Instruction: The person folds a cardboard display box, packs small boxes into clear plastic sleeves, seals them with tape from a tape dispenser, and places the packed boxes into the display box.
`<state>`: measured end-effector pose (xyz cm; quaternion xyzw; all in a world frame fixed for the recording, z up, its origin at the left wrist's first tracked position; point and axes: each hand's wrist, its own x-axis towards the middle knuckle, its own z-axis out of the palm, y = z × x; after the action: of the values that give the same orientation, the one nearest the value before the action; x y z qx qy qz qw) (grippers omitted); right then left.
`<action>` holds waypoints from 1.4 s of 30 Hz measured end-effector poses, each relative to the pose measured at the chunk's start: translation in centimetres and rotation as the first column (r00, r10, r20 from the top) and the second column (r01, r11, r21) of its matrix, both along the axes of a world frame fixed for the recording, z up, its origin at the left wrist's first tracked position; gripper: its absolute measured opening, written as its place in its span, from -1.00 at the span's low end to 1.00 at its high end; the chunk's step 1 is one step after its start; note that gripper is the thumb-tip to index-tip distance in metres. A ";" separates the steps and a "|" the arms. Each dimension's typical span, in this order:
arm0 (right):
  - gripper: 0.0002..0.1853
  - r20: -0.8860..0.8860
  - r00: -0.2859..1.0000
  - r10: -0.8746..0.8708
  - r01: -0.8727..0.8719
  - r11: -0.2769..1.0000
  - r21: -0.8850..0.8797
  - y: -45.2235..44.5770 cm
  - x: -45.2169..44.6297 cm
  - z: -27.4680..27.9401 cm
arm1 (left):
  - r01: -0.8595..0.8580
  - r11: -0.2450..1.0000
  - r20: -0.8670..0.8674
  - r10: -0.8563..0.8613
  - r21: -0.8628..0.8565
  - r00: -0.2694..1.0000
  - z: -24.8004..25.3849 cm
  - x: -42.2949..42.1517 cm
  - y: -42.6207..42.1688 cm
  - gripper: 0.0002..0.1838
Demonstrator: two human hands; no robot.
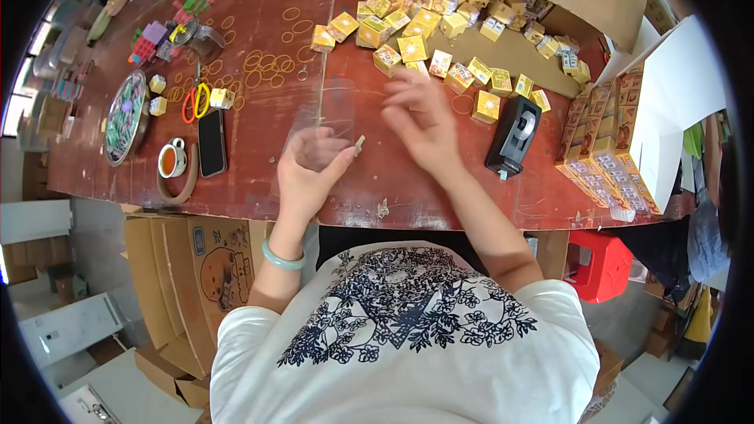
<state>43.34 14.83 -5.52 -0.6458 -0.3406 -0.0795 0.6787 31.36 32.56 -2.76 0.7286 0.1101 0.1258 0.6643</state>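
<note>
My left hand (308, 174) is curled, thumb apart from the fingers, around a clear plastic piece (336, 102). The see-through plastic stretches up past the fingers, and I cannot make out whether it is a bag or a box. My right hand (428, 129) is over the table with its fingers spread and blurred by motion; nothing shows in it. Just beyond its fingertips lie small yellow boxes (412, 49), several of them loose in front of a large open carton (487, 59) that holds many more.
At right stand a black tape dispenser (514, 135) and a display box of stacked packs (620, 141). Rubber bands (269, 68), scissors (196, 102), a phone (212, 143), a cup of tea (173, 159) and a metal bowl (128, 118) are at left. The red table's edge (377, 220) runs before me.
</note>
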 end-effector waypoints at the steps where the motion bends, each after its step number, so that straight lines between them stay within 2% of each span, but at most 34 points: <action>1: -0.63 0.103 0.966 -0.239 0.254 0.952 -0.169 -1.4 1.1 -0.9 | 0.006 0.971 -0.077 -0.025 -0.237 0.997 -0.4 0.0 -0.1 -0.58; 2: -0.57 0.235 0.865 -0.443 0.498 0.813 -0.302 -2.6 2.0 -1.9 | -0.006 0.888 -0.150 -0.071 -0.461 0.986 -1.1 -0.1 -0.2 -0.68; 3: -0.57 0.230 0.866 -0.444 0.497 0.813 -0.302 -3.4 2.7 -3.4 | -0.008 0.888 -0.155 -0.071 -0.459 0.985 -2.3 -0.5 -0.5 -0.68; 5: -0.51 0.003 0.926 -0.378 0.322 0.784 -0.531 -4.5 3.7 -6.1 | -0.062 0.686 -0.278 -0.210 -0.725 0.937 -5.2 -1.1 -1.2 -0.68; 6: -0.51 0.002 0.925 -0.381 0.324 0.783 -0.532 -5.0 3.5 -6.8 | -0.060 0.686 -0.279 -0.213 -0.725 0.936 -5.8 -1.2 -1.5 -0.68; 8: -0.52 0.277 0.923 -0.269 0.381 0.750 -0.541 -5.9 1.9 -8.0 | -0.074 0.464 -0.240 -0.309 -0.883 0.920 -6.9 -1.7 -2.2 -0.69; 10: -0.54 0.508 0.853 -0.116 0.423 0.724 -0.545 -6.7 -0.7 -9.1 | -0.121 0.203 -0.192 -0.382 -0.972 0.904 -7.9 -3.0 -2.6 -0.71; 11: -0.54 0.500 0.859 -0.110 0.414 0.724 -0.552 -6.8 -1.7 -8.6 | -0.132 0.198 -0.200 -0.379 -0.971 0.904 -8.3 -3.3 -2.6 -0.71; 15: -0.59 0.251 0.902 -0.352 0.422 0.839 -0.344 -7.2 -3.7 -4.8 | -0.098 0.389 -0.210 -0.256 -0.916 0.944 -9.0 -2.3 -2.2 -0.61; 16: -0.59 0.254 0.900 -0.354 0.426 0.837 -0.344 -7.3 -3.4 -4.7 | -0.095 0.388 -0.207 -0.259 -0.917 0.944 -8.7 -1.7 -2.4 -0.61; 18: -0.58 0.215 0.910 -0.355 0.414 0.814 -0.406 -7.3 -2.2 -4.6 | 0.016 0.628 -0.116 -0.169 -0.778 0.979 -7.7 -0.5 -3.1 -0.54; 20: -0.57 0.175 0.918 -0.356 0.396 0.793 -0.462 -7.0 -1.3 -4.4 | 0.084 0.825 0.001 -0.101 -0.558 0.995 -6.5 0.5 -3.6 -0.46; 21: -0.57 0.177 0.918 -0.355 0.396 0.797 -0.456 -6.5 -1.2 -3.6 | 0.085 0.829 0.005 -0.099 -0.553 0.995 -6.0 0.9 -3.6 -0.46; 23: -0.54 0.109 0.883 -0.457 0.385 0.571 -0.725 -4.9 -0.9 -1.2 | 0.061 0.968 0.034 -0.054 -0.245 0.998 -5.1 1.7 -3.4 -0.41; 25: -0.51 0.082 0.826 -0.558 0.289 0.294 -0.911 -3.1 -0.6 0.6 | 0.001 0.996 0.077 -0.008 0.089 0.997 -4.5 2.2 -3.1 -0.36; 26: -0.51 0.083 0.831 -0.550 0.292 0.305 -0.907 -2.2 -0.4 0.3 | -0.010 0.995 0.083 0.002 0.097 0.997 -4.4 2.3 -3.0 -0.36; 30: -0.44 -0.043 0.787 -0.615 0.063 0.149 -0.987 0.3 0.5 -2.5 | -0.054 0.883 0.121 -0.003 0.466 0.993 -4.0 2.7 -3.4 -0.27; 31: -0.44 -0.040 0.790 -0.612 0.066 0.150 -0.987 0.1 0.7 -2.4 | -0.060 0.882 0.125 0.001 0.467 0.992 -4.0 2.9 -3.2 -0.27; 33: -0.43 -0.059 0.870 -0.490 0.227 0.503 -0.834 -2.0 0.5 -2.1 | -0.042 0.893 0.130 -0.019 0.448 0.991 -4.3 2.9 -2.9 -0.26; 35: -0.41 -0.020 0.929 -0.369 0.301 0.786 -0.540 -3.6 0.1 -1.4 | -0.017 0.904 0.135 -0.045 0.428 0.990 -4.6 3.0 -2.8 -0.25; 36: -0.41 -0.019 0.928 -0.372 0.303 0.783 -0.544 -3.6 0.0 -0.3 | -0.014 0.906 0.135 -0.048 0.424 0.990 -4.7 3.1 -2.9 -0.25; 38: -0.40 0.185 0.934 -0.305 0.355 0.852 -0.386 -3.1 -0.7 3.6 | -0.019 0.914 0.101 -0.024 0.405 0.995 -4.6 3.3 -3.5 -0.25; 40: -0.39 0.392 0.882 -0.262 0.364 0.907 -0.213 -3.0 -1.3 5.9 | -0.020 0.920 0.068 -0.008 0.391 0.998 -4.3 3.4 -4.1 -0.24; 42: -0.40 0.407 0.886 -0.224 0.345 0.904 -0.254 -3.5 -1.4 5.6 | -0.012 0.924 0.072 -0.017 0.382 0.997 -3.9 3.5 -4.6 -0.24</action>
<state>41.98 11.35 0.05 -0.7637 -0.3700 -0.2429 0.4699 34.90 27.98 -6.66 0.8391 0.0580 0.1707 0.5132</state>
